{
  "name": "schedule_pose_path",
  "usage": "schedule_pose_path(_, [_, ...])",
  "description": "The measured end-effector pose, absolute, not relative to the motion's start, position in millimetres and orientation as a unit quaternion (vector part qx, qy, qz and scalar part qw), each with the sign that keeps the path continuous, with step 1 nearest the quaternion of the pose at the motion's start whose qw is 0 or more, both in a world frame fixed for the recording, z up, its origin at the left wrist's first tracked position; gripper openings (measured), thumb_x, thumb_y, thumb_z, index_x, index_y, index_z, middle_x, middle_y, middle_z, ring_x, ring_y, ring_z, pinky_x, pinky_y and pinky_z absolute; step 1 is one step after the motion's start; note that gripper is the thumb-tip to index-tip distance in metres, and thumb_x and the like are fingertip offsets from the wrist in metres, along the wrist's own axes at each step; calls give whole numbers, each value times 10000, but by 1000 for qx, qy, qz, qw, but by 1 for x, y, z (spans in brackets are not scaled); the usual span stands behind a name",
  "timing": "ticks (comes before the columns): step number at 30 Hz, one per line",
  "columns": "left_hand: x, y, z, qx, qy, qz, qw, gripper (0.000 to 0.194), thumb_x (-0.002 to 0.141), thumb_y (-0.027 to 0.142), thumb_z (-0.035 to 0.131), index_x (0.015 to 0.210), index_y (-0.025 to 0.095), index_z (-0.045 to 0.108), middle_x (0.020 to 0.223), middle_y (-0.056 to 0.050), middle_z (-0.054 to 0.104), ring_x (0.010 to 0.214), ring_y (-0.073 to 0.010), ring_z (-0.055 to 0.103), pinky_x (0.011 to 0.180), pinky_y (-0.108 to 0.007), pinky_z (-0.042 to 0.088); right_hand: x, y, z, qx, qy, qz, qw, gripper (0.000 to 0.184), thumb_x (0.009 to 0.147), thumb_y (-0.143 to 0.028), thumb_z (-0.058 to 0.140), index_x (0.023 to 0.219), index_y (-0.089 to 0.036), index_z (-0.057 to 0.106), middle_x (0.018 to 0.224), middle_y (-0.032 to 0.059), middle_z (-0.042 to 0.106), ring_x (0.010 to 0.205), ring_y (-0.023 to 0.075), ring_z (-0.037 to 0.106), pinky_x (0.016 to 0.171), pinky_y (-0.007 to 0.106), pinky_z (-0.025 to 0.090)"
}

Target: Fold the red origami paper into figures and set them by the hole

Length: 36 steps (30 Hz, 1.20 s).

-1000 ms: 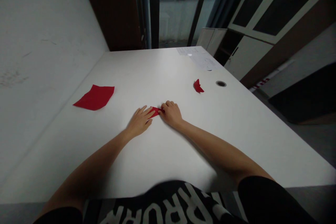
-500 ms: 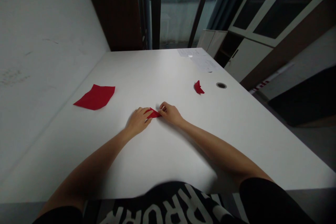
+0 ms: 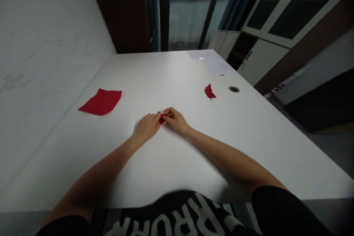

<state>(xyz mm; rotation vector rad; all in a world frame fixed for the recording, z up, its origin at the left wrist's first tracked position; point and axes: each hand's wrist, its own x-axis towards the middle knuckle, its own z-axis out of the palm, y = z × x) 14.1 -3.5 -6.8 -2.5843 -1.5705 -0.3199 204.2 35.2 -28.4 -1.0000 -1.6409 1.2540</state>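
Folded red paper: it sits on the white worktop (image 3: 171, 169) between the two hands, and we see the small folded red paper (image 3: 162, 119) touched from both sides.
Left grip: the left grip (image 3: 147, 125) lies over the paper's left part, fingers close together; we cannot tell whether it clamps.
Right grip: the right grip (image 3: 176, 120) curls at the paper's right end, thumb and forefinger against it; we cannot tell whether they pinch.
Red sheet: well left of the left grip and a little beyond it, we see a flat red sheet (image 3: 101, 102).
Red folded piece: beyond the right grip and to its right stands a pointed red piece (image 3: 210, 92), apart from both hands.
Worktop hole: farther right of that grip we find a dark round hole (image 3: 234, 89).
White papers: far beyond the right grip lie pale papers (image 3: 215, 65), their markings too faint for us to read.
Hidden: the fingers cover much of the folded paper, so we cannot make out its creases.
Cut off: the black shirt (image 3: 163, 221), nearer than both grips, runs out of view below.
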Motion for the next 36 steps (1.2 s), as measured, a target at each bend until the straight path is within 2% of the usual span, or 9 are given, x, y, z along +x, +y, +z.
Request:
schedule_pose_path(6, [21, -3, 0, -814, -567, -113, 48, 404, 982, 271, 436, 1376, 190, 470, 1110, -95, 599, 1019, -237, 549, 868, -351, 464, 196, 22, -16, -379, -689, 455, 418, 333, 858, -236, 569, 1183, -230, 498, 965, 17, 651, 706, 125, 646, 678, 264, 522])
schedule_pose_path(12, [22, -5, 1, -793, -581, -180, -10, 420, 1021, 261, 330, 1427, 206, 423, 1223, -95, 583, 1009, -203, 604, 834, -311, 500, 189, 8, -6, -394, -663, 437, 463, 397, 840, -260, 602, 1185, -241, 407, 1003, 24, 634, 726, 136, 657, 648, 262, 524])
schedule_pose_path(18, [25, -4, -8, -786, -516, -318, -124, 432, 1003, 199, 337, 1426, 191, 424, 1344, -101, 553, 1204, -204, 567, 1018, -352, 483, 185, -1, -1, -416, -661, 435, 448, 245, 869, -357, 604, 954, -227, 415, 898, 18, 635, 735, 161, 649, 637, 283, 523])
schedule_pose_path(21, [27, -3, -9, -777, -503, -344, -157, 436, 990, 177, 356, 1418, 194, 441, 1328, -90, 575, 1231, -195, 549, 1070, -363, 452, 186, 0, -3, -431, -665, 416, 446, 182, 891, -350, 567, 931, -220, 445, 892, 20, 630, 760, 161, 638, 654, 283, 517])
schedule_pose_path(25, [30, -5, -7, -776, -498, -351, -167, 493, 954, 127, 399, 1440, 206, 422, 1358, -77, 564, 1254, -189, 535, 1094, -362, 435, 188, 4, -6, -444, -690, 370, 436, 126, 883, -312, 562, 931, -213, 501, 881, 17, 627, 772, 155, 601, 690, 280, 500])
schedule_pose_path(30, [33, -8, -10, -784, -497, -343, -145, 533, 949, 133, 419, 1475, 211, 381, 1436, -72, 510, 1315, -188, 492, 1137, -369, 396, 192, 8, -7, -461, -700, 349, 419, 85, 869, -261, 525, 928, -202, 512, 827, 4, 624, 702, 142, 565, 650, 254, 450])
schedule_pose_path(36, [29, -5, -15, -768, -530, -328, -147, 538, 953, 162, 428, 1485, 221, 378, 1370, -82, 571, 1220, -218, 573, 1059, -391, 464, 193, 9, -6, -444, -739, 339, 377, 66, 807, -220, 518, 837, -210, 461, 707, -34, 562, 628, 133, 496, 609, 238, 378])
